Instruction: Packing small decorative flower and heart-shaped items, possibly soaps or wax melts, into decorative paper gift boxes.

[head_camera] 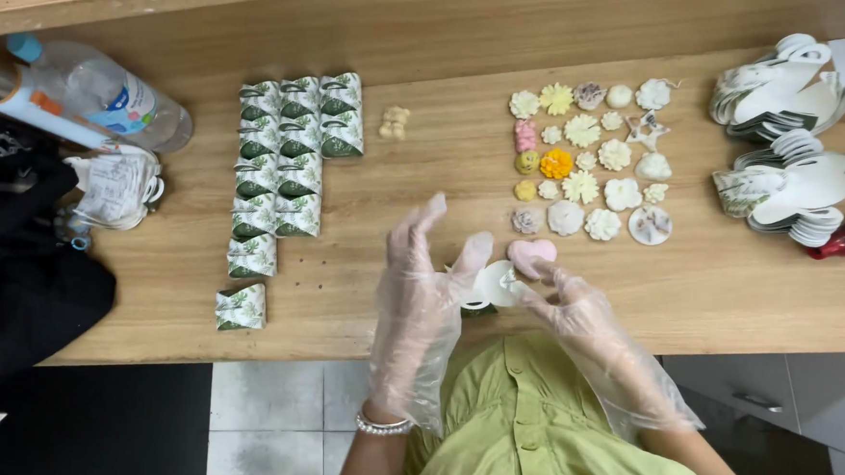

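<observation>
Head view: gloved right hand [583, 309] pinching pink heart-shaped piece [531, 254], gloved left hand [421, 295] open-fingered beside white flat box blank [497, 285], above wooden table [426, 170] with green folded boxes [287, 153].

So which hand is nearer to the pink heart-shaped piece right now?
Right. The right hand has its fingertips on the pink heart, pinching it from below. The left hand is off to the heart's left, by the white card piece, not touching the heart.

A craft workshop: wooden bench [419, 295] holding moulded ornaments [586, 159] and packaging boxes [287, 153].
</observation>
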